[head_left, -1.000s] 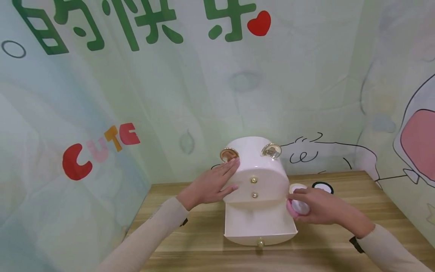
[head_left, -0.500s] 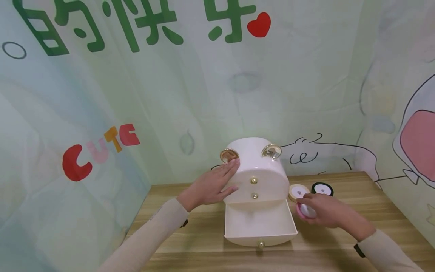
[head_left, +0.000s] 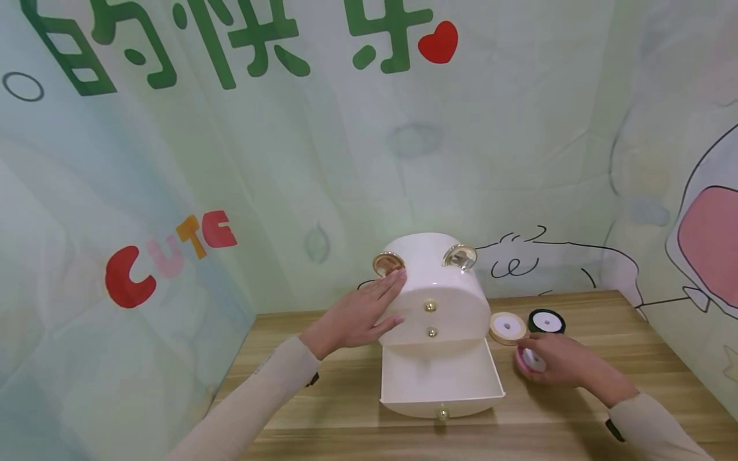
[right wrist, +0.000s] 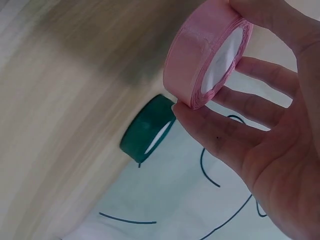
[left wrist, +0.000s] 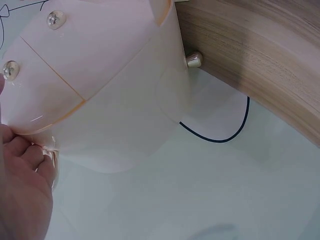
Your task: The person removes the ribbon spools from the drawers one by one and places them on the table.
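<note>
A white drawer box (head_left: 429, 282) with gold ear-shaped trims stands on the table, its bottom drawer (head_left: 441, 374) pulled out and nothing visible in it. My left hand (head_left: 357, 314) rests on the box's upper left side, fingertips by the left gold ear (head_left: 388, 261). To the right of the drawer, my right hand (head_left: 559, 360) holds a roll of pink ribbon (right wrist: 200, 55) by its rim, between thumb and fingers. Just behind it lie a cream ribbon roll (head_left: 494, 330) and a dark green ribbon roll (right wrist: 147, 127).
The wooden tabletop (head_left: 346, 416) extends in front of and on both sides of the box. A printed cloth backdrop (head_left: 323, 160) hangs close behind the table and along its sides.
My right hand has moved right and slightly nearer with the pink ribbon roll, away from the drawer, uncovering the cream roll. My left hand has stayed on the box.
</note>
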A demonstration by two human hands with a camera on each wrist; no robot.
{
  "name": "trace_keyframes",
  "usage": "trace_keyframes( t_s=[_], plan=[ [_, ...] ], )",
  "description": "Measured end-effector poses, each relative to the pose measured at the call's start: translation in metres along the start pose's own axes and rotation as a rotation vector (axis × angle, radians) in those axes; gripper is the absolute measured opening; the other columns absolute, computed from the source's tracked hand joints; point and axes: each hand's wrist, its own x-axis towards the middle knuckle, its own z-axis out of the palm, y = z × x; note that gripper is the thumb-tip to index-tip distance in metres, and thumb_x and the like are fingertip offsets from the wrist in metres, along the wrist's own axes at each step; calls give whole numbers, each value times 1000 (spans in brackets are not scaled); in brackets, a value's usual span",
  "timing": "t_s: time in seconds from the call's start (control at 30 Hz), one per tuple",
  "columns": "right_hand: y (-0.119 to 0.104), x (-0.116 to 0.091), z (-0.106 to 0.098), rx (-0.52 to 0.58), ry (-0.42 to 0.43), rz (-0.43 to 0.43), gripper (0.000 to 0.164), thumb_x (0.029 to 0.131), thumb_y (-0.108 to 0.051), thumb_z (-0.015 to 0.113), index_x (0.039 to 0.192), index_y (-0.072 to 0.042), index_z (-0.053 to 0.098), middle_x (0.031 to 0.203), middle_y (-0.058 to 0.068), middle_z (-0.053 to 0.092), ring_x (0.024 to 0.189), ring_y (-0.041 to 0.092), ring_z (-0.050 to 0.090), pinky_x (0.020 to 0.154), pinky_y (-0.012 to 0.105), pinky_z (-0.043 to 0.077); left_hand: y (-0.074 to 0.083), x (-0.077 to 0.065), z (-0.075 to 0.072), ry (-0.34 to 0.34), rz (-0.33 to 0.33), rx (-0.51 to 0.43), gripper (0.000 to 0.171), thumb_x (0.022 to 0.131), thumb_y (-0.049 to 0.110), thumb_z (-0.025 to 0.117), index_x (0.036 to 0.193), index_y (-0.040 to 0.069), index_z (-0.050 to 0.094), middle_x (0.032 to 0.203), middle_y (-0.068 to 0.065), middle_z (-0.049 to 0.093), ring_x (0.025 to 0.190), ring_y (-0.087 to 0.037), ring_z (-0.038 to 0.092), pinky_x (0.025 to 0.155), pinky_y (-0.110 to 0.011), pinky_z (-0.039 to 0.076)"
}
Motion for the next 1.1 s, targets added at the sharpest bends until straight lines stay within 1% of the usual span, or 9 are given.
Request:
trace_keyframes(
  t_s=[0.1, 0.3, 0.47, 0.6, 0.77, 0.93, 1.1],
  plan=[
    [4, 0, 3, 2, -8, 19, 47, 84, -30, 86, 123, -7, 75, 109, 11, 76, 89, 18, 69, 80, 44, 62, 0, 0, 0, 2, 2, 6, 77, 110, 43, 51, 166, 0, 22, 174, -17, 26, 161, -29, 33, 128, -43, 36],
    [9, 2, 8, 7, -17, 29, 39, 88, -30, 82, 120, -9, 75, 101, 1, 75, 84, 9, 63, 75, 39, 59, 0, -1, 1, 5, -1, -4, 76, 110, 43, 50, 166, 0, 22, 174, -16, 26, 161, -29, 32, 128, -43, 36],
    [12, 1, 9, 29, -31, 37, 39, 88, -31, 81, 121, -9, 75, 99, -2, 74, 83, 8, 61, 73, 37, 57, 0, -1, 1, -1, -7, -11, 76, 110, 43, 51, 167, 0, 22, 175, -16, 25, 161, -29, 32, 128, -43, 36],
    [13, 0, 8, 42, -44, 44, 44, 87, -31, 82, 123, -7, 74, 101, -1, 75, 86, 9, 64, 78, 41, 59, 0, 0, 0, -3, -6, -14, 77, 110, 42, 51, 167, 0, 21, 175, -17, 25, 161, -29, 32, 128, -44, 36],
    [13, 0, 6, 61, -69, 66, 47, 87, -30, 81, 127, -5, 73, 102, 0, 76, 87, 9, 64, 83, 43, 60, 1, 1, -1, -3, -4, -26, 77, 110, 42, 51, 167, 0, 21, 175, -17, 24, 161, -30, 31, 129, -44, 35],
    [12, 0, 5, 80, -96, 92, 51, 89, -30, 80, 131, -3, 71, 108, 5, 76, 92, 13, 65, 88, 48, 60, 1, 0, -1, -7, -9, -25, 77, 110, 43, 50, 167, 0, 20, 175, -16, 24, 161, -29, 32, 128, -44, 35],
    [13, -1, 8, 73, -81, 92, 50, 88, -30, 82, 129, -3, 72, 109, 6, 76, 95, 17, 68, 89, 50, 60, 2, 0, -2, -23, -20, -18, 76, 111, 44, 48, 167, 1, 19, 176, -15, 22, 162, -28, 30, 129, -43, 35]
  ],
)
